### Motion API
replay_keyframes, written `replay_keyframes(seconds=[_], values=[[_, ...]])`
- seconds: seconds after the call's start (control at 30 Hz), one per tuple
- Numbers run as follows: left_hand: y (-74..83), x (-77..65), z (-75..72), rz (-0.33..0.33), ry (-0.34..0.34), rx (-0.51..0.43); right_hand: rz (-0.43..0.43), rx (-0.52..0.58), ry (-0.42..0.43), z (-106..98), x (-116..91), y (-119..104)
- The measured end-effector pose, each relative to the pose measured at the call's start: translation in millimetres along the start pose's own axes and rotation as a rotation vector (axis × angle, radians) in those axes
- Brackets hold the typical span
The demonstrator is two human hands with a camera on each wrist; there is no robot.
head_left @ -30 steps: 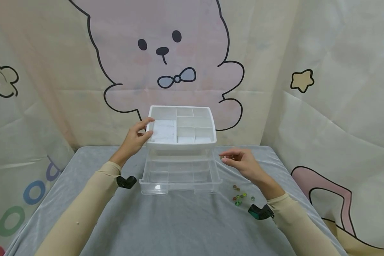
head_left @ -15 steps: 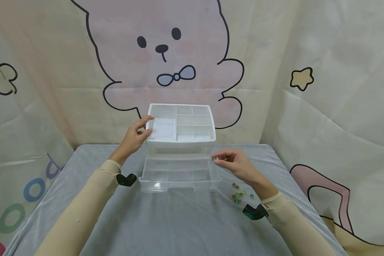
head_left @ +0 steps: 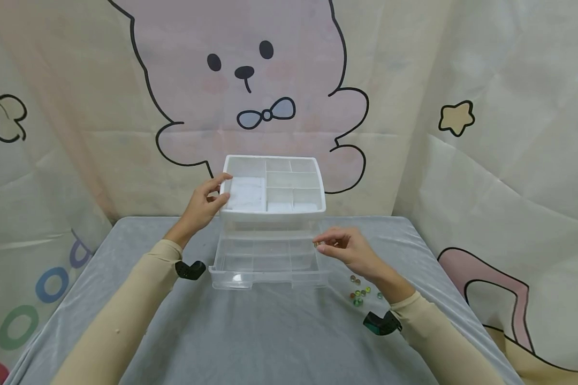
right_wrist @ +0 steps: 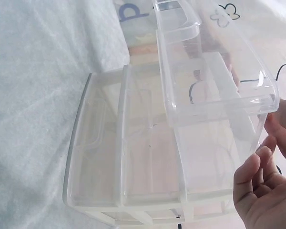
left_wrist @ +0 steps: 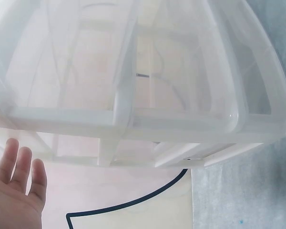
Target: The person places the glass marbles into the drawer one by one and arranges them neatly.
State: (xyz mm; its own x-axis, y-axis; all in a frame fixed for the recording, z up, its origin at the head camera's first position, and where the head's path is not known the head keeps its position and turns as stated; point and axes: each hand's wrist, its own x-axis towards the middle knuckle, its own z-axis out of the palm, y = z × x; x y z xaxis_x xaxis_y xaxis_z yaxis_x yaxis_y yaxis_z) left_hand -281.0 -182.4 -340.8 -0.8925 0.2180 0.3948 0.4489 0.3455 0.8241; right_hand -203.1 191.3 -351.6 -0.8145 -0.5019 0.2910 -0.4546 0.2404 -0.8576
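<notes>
A white plastic drawer organizer (head_left: 272, 213) stands on the table, its top a tray with several compartments. One clear, divided drawer (head_left: 270, 279) is pulled out at the front. My left hand (head_left: 197, 211) rests at the upper left of the organizer, finger and thumb touching the rim. In the left wrist view, three nearly straight fingers (left_wrist: 22, 160) show beside the frosted side wall. With thumb and fingertips, my right hand (head_left: 351, 251) pinches a small amber-looking marble (head_left: 316, 244) over the drawer's right edge. The right wrist view shows those fingers close against the clear drawer side (right_wrist: 264, 125).
Several loose marbles (head_left: 358, 294), green, yellow, brown and reddish, lie on the grey tablecloth (head_left: 270, 342) below the right forearm. Printed fabric (head_left: 390, 64) hangs behind and on both sides of the table. Each wrist carries a black camera (head_left: 190, 270).
My right hand has moved left and slightly down with the marble, from beside the organizer to the open drawer's right edge. My left hand has kept its place on the rim.
</notes>
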Motion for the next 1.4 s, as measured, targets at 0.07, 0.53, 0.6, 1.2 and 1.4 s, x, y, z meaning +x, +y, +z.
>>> replay_keyframes(seconds=[0.07,0.53,0.6,1.2,1.4], values=[[9.2,-3.3,-0.4,-0.007,-0.006,0.005,0.008,-0.015,0.011,1,0,1],[-11.9,2.1,-1.0,0.002,-0.001,-0.003,0.09,-0.092,0.006,4,1,3],[-12.3,2.3,-1.1,0.005,-0.002,-0.001,0.102,-0.101,-0.005,4,2,3],[21.9,-3.5,-2.2,-0.031,-0.023,0.009,0.141,-0.097,-0.045,2,7,1],[-8.9,4.5,-0.8,-0.031,-0.005,0.003,0.129,-0.068,-0.053,1,5,4]])
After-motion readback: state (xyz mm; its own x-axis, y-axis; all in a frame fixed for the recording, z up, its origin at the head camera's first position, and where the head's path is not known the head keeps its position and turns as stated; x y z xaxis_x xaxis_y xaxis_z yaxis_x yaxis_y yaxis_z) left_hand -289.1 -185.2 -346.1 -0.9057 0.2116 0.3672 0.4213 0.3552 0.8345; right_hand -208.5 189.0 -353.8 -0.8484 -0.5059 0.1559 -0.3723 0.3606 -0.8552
